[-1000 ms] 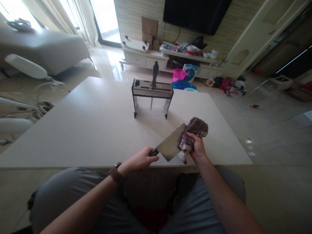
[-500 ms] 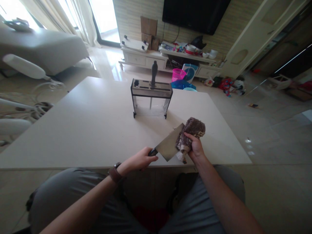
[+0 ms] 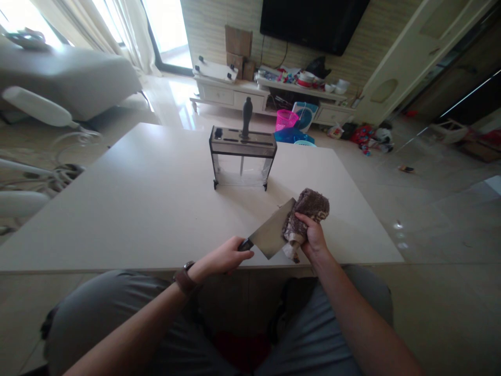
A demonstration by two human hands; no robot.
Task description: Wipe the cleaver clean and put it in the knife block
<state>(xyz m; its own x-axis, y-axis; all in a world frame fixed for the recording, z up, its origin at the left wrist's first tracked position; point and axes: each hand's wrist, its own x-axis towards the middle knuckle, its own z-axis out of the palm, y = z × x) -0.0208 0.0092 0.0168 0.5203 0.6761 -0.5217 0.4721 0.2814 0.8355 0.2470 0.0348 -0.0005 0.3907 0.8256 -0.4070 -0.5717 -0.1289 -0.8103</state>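
My left hand (image 3: 225,257) grips the black handle of a broad steel cleaver (image 3: 271,233) held flat over the near edge of the beige table (image 3: 148,209). My right hand (image 3: 312,237) clutches a brown fuzzy cloth (image 3: 307,214) pressed against the far end of the blade. Farther back on the table stands a clear knife block (image 3: 242,159) with one black-handled knife (image 3: 246,117) upright in a slot.
A wristwatch (image 3: 185,278) is on my left wrist. Beyond the table are a white TV cabinet (image 3: 235,94) with clutter, a pink basket (image 3: 287,120), a sofa (image 3: 74,78) at the left and toys on the floor at the right.
The cloth and my right hand have slid slightly toward me along the blade over the last second. The cleaver and my left hand have hardly moved.
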